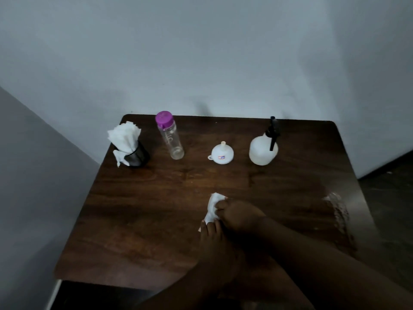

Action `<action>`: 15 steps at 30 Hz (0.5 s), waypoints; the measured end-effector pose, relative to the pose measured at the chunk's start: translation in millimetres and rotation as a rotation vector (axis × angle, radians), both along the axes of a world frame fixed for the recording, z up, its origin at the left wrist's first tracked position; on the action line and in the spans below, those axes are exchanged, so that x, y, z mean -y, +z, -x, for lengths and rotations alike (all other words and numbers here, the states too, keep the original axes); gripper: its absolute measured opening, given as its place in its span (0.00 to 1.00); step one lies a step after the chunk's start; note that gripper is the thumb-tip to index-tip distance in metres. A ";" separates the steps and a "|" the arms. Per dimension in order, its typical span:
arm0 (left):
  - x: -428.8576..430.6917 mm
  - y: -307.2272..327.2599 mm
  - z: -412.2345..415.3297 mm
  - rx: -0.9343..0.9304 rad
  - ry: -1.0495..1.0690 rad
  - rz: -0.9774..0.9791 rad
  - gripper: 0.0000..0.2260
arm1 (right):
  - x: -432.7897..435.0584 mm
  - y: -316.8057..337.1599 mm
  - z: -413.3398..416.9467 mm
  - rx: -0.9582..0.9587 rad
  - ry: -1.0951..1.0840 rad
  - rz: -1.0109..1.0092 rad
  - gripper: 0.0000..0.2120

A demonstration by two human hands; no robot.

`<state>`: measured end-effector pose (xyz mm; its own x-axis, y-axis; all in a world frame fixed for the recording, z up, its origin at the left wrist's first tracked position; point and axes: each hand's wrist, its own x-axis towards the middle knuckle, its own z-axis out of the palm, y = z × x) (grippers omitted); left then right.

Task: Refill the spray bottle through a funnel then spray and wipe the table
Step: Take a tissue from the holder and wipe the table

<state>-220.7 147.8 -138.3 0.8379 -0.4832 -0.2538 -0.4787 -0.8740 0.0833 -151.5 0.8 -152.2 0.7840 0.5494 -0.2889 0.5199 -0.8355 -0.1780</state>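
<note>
Four things stand in a row near the far edge of the dark wooden worktop (138,220), which is pushed against a pale wall. At the left is a black cup (137,156) stuffed with white paper napkins (124,136); they fan out above its rim, and one hangs down its left side. Just to its right stands a clear bottle (172,142) with a purple cap; it is upright and looks see-through all the way down, though whether any liquid remains in it cannot be told. Further right a small white funnel (222,154) sits mouth down with its spout pointing up. The spray bottle (263,151) stands at the right end of the row. It is a cloudy white body with a black trigger head fitted on top, and its fill level is not readable. All four stand apart from one another.

A wet, shiny patch (337,209) shows near the worktop's right edge.

In the near middle of the worktop lies a crumpled white tissue (212,206), well clear of the row. The right hand (240,214) reaches in from the lower right and has its fingers curled onto the tissue, holding it against the wood. The left hand (214,240) comes from below with fairly straight fingers, their tips touching the near end of the tissue.
</note>
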 end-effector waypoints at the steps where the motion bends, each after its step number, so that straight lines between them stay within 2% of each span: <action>1: 10.4 1.8 2.4 -0.008 0.000 -0.004 0.31 | 10.0 -1.0 2.5 -0.004 0.011 0.020 0.19; 9: 88.5 4.9 18.0 -0.042 0.051 0.014 0.23 | 87.3 -0.5 27.0 -0.047 -0.059 0.019 0.19; 13: 121.9 -3.7 25.8 -0.061 0.007 -0.010 0.25 | 123.8 8.9 42.6 -0.066 -0.088 0.051 0.20; 15: 134.2 -4.7 30.3 -0.023 -0.088 -0.034 0.27 | 140.2 12.9 48.8 -0.068 -0.126 0.029 0.19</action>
